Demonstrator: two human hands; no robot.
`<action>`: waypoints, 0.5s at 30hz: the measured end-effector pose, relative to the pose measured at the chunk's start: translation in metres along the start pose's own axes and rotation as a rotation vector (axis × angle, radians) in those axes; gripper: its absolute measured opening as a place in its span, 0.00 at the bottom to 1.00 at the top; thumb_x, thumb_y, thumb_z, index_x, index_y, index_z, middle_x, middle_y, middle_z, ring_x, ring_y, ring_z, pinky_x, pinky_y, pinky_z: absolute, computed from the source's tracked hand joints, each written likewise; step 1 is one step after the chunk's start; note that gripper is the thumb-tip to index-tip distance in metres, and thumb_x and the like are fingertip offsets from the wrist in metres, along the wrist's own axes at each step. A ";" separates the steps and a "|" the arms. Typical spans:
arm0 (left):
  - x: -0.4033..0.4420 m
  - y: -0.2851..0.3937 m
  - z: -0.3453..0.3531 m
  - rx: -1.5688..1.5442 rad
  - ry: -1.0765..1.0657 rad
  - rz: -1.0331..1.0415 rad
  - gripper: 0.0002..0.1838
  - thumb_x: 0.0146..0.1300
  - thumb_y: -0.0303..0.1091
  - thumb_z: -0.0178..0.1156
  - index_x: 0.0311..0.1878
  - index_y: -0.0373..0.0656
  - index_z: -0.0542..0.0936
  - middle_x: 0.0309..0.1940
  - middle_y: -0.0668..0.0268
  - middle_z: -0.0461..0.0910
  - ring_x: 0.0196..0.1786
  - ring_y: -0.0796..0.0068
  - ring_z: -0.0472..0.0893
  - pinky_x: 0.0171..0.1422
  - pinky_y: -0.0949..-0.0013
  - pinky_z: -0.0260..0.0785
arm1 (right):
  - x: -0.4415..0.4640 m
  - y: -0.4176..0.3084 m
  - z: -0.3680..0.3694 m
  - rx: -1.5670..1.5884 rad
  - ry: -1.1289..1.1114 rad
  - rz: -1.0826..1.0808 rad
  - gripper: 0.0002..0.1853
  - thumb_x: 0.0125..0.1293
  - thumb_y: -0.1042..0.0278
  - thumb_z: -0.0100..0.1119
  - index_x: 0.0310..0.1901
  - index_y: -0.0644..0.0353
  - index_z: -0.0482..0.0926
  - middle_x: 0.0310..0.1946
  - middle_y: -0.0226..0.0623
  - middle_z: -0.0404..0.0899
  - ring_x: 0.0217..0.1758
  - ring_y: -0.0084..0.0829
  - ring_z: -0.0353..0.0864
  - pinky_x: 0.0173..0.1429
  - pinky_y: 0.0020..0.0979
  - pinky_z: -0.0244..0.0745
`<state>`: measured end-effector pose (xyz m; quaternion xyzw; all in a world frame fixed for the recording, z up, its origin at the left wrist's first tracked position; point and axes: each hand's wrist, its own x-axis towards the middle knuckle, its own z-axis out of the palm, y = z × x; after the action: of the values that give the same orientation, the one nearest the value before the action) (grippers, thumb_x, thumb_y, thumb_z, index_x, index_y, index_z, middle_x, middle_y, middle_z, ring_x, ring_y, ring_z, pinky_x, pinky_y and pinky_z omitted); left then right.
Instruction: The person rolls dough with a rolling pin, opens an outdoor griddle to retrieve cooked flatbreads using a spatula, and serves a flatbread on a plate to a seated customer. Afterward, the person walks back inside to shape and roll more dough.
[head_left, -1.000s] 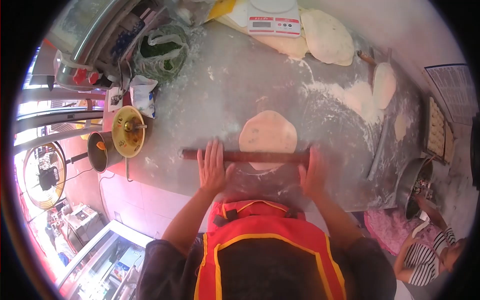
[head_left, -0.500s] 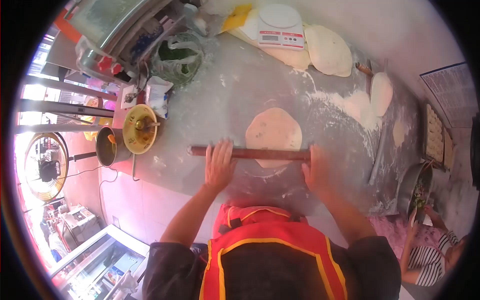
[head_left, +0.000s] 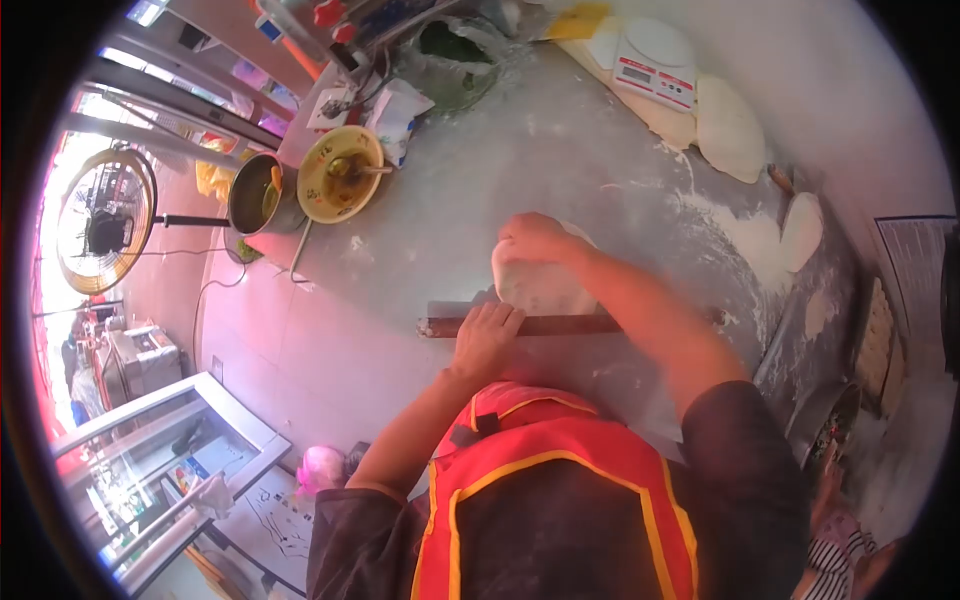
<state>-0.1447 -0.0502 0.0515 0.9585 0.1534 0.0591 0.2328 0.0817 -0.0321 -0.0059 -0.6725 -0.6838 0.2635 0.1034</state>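
Near: left grip (head_left: 488, 335) draped over the firm rolling pin (head_left: 570, 325); cannot tell whether closed around it. Just beyond, on the surface (head_left: 440, 230): dough (head_left: 540, 287), likely soft, stretchy, best held by the edge; at its far left, right grip (head_left: 532, 238) curled, seemingly pinching. In the way: right forearm (head_left: 645, 305). Farther: bowl (head_left: 316, 170), scale (head_left: 655, 65).

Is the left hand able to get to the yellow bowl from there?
Probably yes, perhaps with a little lean: the left hand rests on the rolling pin, and between it and the yellow bowl I see just tabletop, nothing blocking.
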 end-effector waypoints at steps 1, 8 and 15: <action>-0.004 0.001 -0.001 0.005 -0.007 -0.002 0.13 0.51 0.28 0.54 0.42 0.42 0.76 0.37 0.63 0.75 0.44 0.62 0.75 0.48 0.63 0.67 | -0.004 -0.016 -0.011 -0.084 0.046 0.019 0.13 0.54 0.56 0.59 0.33 0.57 0.83 0.31 0.43 0.82 0.38 0.45 0.81 0.44 0.42 0.74; 0.010 -0.015 0.009 0.044 0.100 0.010 0.13 0.52 0.28 0.53 0.43 0.42 0.76 0.39 0.64 0.76 0.45 0.63 0.75 0.57 0.58 0.64 | -0.133 0.039 -0.015 0.354 0.274 0.771 0.17 0.59 0.56 0.60 0.29 0.65 0.76 0.27 0.48 0.79 0.32 0.45 0.79 0.38 0.41 0.72; 0.032 -0.031 0.041 0.094 0.041 -0.147 0.37 0.58 0.44 0.60 0.70 0.46 0.60 0.71 0.57 0.57 0.73 0.59 0.58 0.73 0.46 0.46 | -0.254 -0.002 0.049 -0.195 0.516 0.786 0.22 0.69 0.60 0.47 0.61 0.59 0.67 0.62 0.42 0.68 0.67 0.43 0.64 0.70 0.55 0.50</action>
<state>-0.1153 -0.0311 0.0019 0.9531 0.2306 0.0543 0.1882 0.0744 -0.2907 0.0081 -0.9301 -0.3513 0.0417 0.0987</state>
